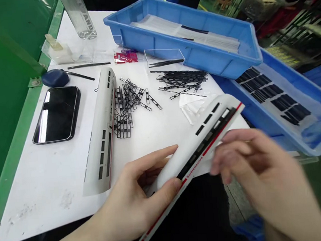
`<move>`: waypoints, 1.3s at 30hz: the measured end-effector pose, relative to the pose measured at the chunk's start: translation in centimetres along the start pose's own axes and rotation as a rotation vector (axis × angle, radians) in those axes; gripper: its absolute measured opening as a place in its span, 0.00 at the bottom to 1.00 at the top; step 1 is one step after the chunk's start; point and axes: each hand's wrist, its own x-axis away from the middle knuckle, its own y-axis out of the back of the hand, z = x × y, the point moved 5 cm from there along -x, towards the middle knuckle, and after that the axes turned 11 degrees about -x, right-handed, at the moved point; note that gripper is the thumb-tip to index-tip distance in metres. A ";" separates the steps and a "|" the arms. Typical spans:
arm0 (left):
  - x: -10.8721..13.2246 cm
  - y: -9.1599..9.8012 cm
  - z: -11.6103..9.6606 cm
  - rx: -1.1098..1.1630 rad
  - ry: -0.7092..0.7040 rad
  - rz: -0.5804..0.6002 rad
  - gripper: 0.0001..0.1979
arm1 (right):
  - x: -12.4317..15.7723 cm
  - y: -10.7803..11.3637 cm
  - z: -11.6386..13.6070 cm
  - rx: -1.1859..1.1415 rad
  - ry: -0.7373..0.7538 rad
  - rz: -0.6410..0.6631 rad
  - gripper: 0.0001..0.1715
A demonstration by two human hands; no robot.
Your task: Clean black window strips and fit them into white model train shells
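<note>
A white model train car shell [178, 164] with dark windows, a red stripe and the word "Bordrestaurant" is tilted in my left hand [139, 197], thumb on its side and fingers around its roof. Beside the shell's right end, my right hand [251, 168] has curled fingers drawn together, blurred by motion. Whatever those fingers may hold cannot be made out. A second train car shell [102, 140] lies on the white table [156, 132]. Next to it are a loose heap of small black window frames [125, 108] and a pile of longer black strips [183, 81].
A blue bin [214, 59] with pale sheets stands at the back, and another blue bin [316, 133] holds dark strips. On the left are a phone [57, 114], a dark blue round item [55, 78], a dispenser bottle [59, 52] and a clear bottle [81, 16]. Tweezers [166, 63] lie behind.
</note>
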 end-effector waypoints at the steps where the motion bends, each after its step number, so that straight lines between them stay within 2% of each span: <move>1: 0.0 0.0 0.1 0.038 -0.005 -0.012 0.25 | 0.5 -1.6 -0.4 -0.121 -0.058 0.046 0.11; 4: 0.1 0.0 0.2 0.080 -0.032 -0.048 0.25 | 1.1 -5.1 -1.0 -0.404 -0.185 0.125 0.12; 7: 0.3 -0.1 0.2 0.038 -0.047 -0.076 0.25 | 0.9 -6.2 -1.2 -0.518 -0.253 0.182 0.08; 11: 0.4 0.0 0.3 -0.025 -0.050 -0.108 0.26 | 0.5 -6.1 -1.5 -0.608 -0.304 0.301 0.07; 14: 0.6 0.0 0.3 -0.083 -0.073 -0.127 0.27 | 0.5 -6.1 -1.7 -0.621 -0.325 0.332 0.07; 22: 0.8 -0.1 0.5 -0.146 -0.047 -0.222 0.25 | 0.2 -6.6 -2.0 -0.686 -0.286 0.277 0.06; 26: 0.7 -0.2 0.5 -0.116 -0.022 -0.214 0.24 | -0.5 -6.3 -2.0 -0.713 -0.237 0.281 0.10; 30: 0.7 -0.1 0.2 -0.164 -0.076 -0.241 0.25 | -0.9 -6.1 -2.0 -0.728 -0.174 0.230 0.10; 33: 0.8 0.0 0.3 -0.182 -0.095 -0.251 0.26 | -1.2 -6.3 -2.0 -0.742 -0.152 0.254 0.08; 39: 1.1 0.1 0.4 -0.201 -0.145 -0.263 0.27 | -2.3 -5.5 -1.9 -0.708 -0.104 0.198 0.14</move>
